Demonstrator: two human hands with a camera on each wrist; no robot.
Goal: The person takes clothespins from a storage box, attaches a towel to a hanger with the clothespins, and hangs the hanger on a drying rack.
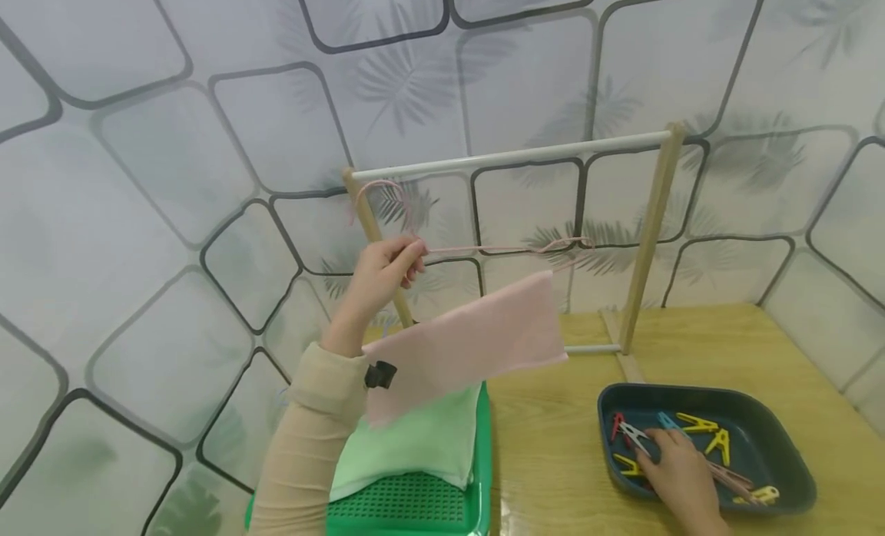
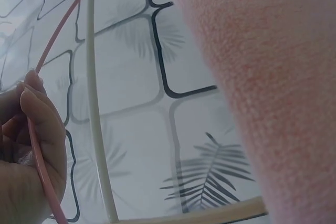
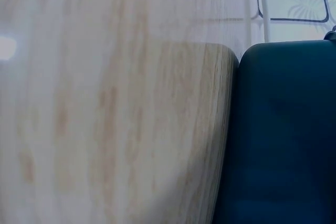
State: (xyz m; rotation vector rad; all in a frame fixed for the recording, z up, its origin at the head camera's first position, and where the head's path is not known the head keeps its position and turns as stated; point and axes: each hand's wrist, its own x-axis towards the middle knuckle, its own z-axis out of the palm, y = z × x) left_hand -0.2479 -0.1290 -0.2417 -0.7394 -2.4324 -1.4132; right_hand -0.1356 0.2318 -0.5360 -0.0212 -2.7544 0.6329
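Note:
My left hand (image 1: 390,271) is raised in front of the rack and pinches a thin pink clothes hanger (image 1: 484,249) near its hook. A pink towel (image 1: 473,332) hangs below the hanger, tilted up toward the right. In the left wrist view, the curled fingers (image 2: 42,114) hold the pink hanger wire (image 2: 60,27), with the towel (image 2: 273,77) filling the right side. My right hand (image 1: 681,474) is down among several clothespins (image 1: 719,445) in a dark basin (image 1: 781,474). Its fingertips are beside a grey clothespin (image 1: 632,436); I cannot tell whether they grip one.
A rack with wooden posts (image 1: 650,244) and a white top rail (image 1: 512,158) stands on the wooden table (image 1: 546,444). Below my left arm, a green basket (image 1: 484,459) holds a folded light green towel (image 1: 422,451). Patterned walls (image 1: 173,213) enclose the back and sides.

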